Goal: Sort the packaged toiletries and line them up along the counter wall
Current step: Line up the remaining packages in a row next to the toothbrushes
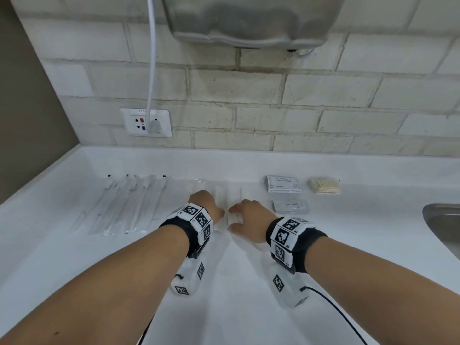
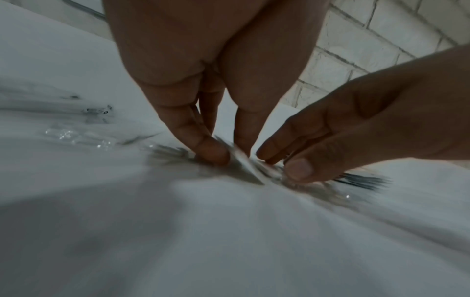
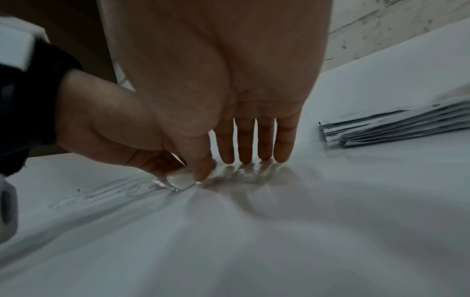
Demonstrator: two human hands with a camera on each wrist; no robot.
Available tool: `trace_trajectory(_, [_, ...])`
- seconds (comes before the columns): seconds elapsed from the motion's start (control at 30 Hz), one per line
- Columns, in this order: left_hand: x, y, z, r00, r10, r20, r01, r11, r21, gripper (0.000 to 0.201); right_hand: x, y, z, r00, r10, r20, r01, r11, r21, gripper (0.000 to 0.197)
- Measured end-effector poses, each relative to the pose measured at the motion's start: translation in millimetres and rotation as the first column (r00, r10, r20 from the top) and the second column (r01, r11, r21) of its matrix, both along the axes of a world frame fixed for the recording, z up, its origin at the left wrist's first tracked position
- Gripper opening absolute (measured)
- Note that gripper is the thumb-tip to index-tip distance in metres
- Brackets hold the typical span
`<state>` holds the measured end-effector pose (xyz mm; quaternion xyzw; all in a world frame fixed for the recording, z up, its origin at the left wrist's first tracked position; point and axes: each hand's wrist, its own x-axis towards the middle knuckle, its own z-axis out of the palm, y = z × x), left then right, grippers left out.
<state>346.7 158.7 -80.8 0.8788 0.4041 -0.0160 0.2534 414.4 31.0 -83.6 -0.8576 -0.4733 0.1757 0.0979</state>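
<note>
Left hand pinches the clear-wrapped packet; right hand pins it flat, fingers straight; likely squaring it against neighbouring packets.

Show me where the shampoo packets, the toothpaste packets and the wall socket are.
shampoo packets (image 1: 283, 183): head view, printed top face.
toothpaste packets (image 1: 290, 206): head view, labelled top face.
wall socket (image 1: 129, 129): head view, white plate.

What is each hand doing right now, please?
Left hand: pinching a clear-wrapped packet.
Right hand: open, straight fingers pressing on it.
</note>
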Motion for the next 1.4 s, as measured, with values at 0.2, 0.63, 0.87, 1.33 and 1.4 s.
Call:
trace_trajectory(0.2, [7, -1, 8, 0.999, 0.021, 0.033, -0.020, 1.000, -0.009, 0.029, 6, -13, -5, 1.000, -0.017, -0.026, 0.020, 0.995, 0.094, 0.053])
trace_trajectory(0.63, [-26, -48, 9, 0.741, -0.537, -0.402, 0.660, 0.693, 0.291, 0.049, 1, -33, 7, 0.999, -0.022, 0.030, 0.025, 0.992, -0.122, 0.081])
trace_trajectory(0.87, [-18, -40, 4, 0.707, -0.539, -0.458, 0.693, 0.657, 0.297, 0.059, 9, -27, 8, 0.998, -0.041, 0.055, 0.048, 0.990, -0.134, 0.094])
trace_trajectory(1.33, [-23, -39, 2, 0.766, -0.525, -0.371, 0.639, 0.689, 0.343, 0.067, 5, -21, 3, 0.987, -0.159, -0.004, 0.158, 0.985, -0.062, 0.094])
trace_trajectory(1.4, [-21, -38, 2, 0.752, -0.520, -0.404, 0.649, 0.691, 0.319, 0.067, 3, -18, 5, 0.989, -0.146, 0.007, 0.146, 0.986, -0.084, 0.095])
